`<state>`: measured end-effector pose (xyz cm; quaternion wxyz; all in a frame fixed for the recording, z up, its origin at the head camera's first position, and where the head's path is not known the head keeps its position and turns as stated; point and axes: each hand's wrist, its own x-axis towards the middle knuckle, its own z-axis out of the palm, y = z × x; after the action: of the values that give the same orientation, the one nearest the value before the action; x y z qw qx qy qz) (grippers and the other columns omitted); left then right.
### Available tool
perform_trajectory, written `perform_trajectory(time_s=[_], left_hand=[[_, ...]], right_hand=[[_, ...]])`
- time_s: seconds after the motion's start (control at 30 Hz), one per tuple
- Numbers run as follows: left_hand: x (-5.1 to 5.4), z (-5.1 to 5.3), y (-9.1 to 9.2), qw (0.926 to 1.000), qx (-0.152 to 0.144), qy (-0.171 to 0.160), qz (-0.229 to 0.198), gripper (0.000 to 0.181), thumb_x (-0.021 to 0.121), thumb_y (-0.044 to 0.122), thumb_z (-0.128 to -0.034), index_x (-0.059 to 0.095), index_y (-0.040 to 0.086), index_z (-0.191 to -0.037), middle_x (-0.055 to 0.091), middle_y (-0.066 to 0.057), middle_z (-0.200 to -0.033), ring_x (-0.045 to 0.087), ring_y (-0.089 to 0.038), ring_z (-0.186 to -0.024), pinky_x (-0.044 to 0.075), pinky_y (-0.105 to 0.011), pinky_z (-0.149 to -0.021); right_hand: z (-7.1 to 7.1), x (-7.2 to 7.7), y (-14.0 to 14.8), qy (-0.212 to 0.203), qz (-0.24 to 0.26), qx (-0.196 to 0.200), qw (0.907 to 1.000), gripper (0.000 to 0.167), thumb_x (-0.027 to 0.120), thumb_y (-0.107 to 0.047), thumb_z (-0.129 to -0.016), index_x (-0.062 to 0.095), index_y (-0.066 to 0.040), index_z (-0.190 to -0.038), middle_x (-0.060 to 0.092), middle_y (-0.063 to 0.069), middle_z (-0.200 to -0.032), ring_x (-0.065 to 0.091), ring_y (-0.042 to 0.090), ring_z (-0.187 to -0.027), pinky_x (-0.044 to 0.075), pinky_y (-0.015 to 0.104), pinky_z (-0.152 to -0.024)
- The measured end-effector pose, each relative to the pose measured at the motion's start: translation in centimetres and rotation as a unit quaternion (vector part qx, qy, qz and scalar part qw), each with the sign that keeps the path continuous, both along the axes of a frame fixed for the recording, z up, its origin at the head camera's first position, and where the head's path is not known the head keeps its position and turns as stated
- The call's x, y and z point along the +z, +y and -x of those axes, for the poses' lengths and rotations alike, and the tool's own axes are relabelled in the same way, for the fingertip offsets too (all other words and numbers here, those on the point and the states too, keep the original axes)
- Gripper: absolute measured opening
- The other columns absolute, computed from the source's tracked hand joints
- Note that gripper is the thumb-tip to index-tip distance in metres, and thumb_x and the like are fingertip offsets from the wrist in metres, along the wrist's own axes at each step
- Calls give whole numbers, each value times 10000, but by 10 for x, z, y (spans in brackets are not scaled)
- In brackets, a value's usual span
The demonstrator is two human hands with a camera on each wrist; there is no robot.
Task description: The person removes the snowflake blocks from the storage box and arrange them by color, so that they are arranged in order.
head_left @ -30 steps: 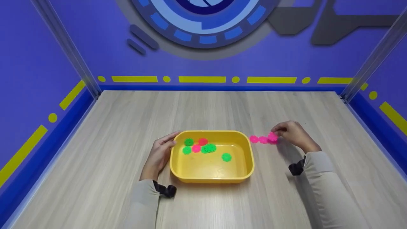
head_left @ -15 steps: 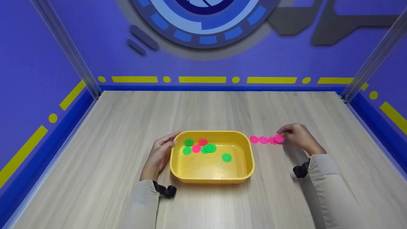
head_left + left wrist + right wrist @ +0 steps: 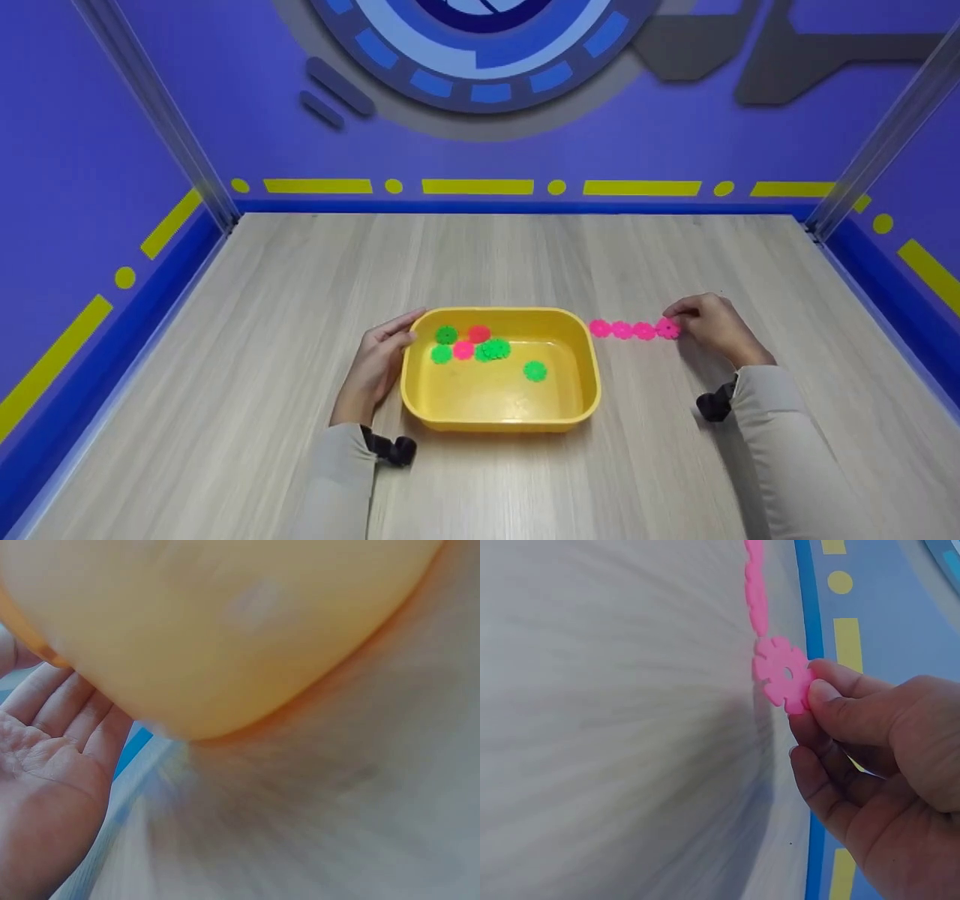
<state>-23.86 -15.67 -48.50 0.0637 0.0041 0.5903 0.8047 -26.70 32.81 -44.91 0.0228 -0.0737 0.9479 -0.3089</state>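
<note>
My right hand [image 3: 716, 328] pinches a pink flower-shaped disc [image 3: 781, 673] with a hole and notched edge between thumb and fingers. In the head view this pink disc [image 3: 667, 328] stands at the right end of a row of pink discs [image 3: 622, 330] on the table. The right wrist view shows the row edge-on, meeting the held disc. My left hand [image 3: 379, 362] holds the left end of a yellow plastic basin [image 3: 502, 425], thumb at the rim and fingers along the outer wall. From the left wrist, the basin [image 3: 225, 652] partly hides the fingers.
Inside the basin lie several green discs [image 3: 535, 370], a pink disc [image 3: 463, 350] and a red disc [image 3: 478, 334]. The wooden table [image 3: 480, 255] is bounded by blue-purple panels [image 3: 480, 161] at the back and sides.
My right hand has moved slightly right with its disc, from over the third pink disc to the right end of the row. The left hand and the basin stay put.
</note>
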Motion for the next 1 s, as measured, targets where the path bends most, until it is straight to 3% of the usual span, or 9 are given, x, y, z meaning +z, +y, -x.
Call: perform_trajectory(time_s=[0.6, 1.0], left_hand=[[1, 0, 0, 10000, -72, 30, -13, 472, 505, -27, -877, 506, -61, -1348, 487, -184, -1428, 473, -214, -1307, 445, -288, -1045], [1, -1, 0, 10000, -57, 36, -48, 465, 507, -33, -880, 512, -61, -1344, 488, -183, -1428, 479, -204, -1298, 462, -263, -1021]], right_hand=[[-3, -4, 0, -222, 264, -132, 9993, 220, 550, -19, -933, 683, 48, -1095, 648, 239, -1154, 552, 360, -1127, 473, 456, -939], [-2, -4, 2, -211, 199, -128, 9995, 211, 600, -93, -929, 695, 30, -1072, 673, 212, -1103, 568, 341, -1088, 461, 472, -948]])
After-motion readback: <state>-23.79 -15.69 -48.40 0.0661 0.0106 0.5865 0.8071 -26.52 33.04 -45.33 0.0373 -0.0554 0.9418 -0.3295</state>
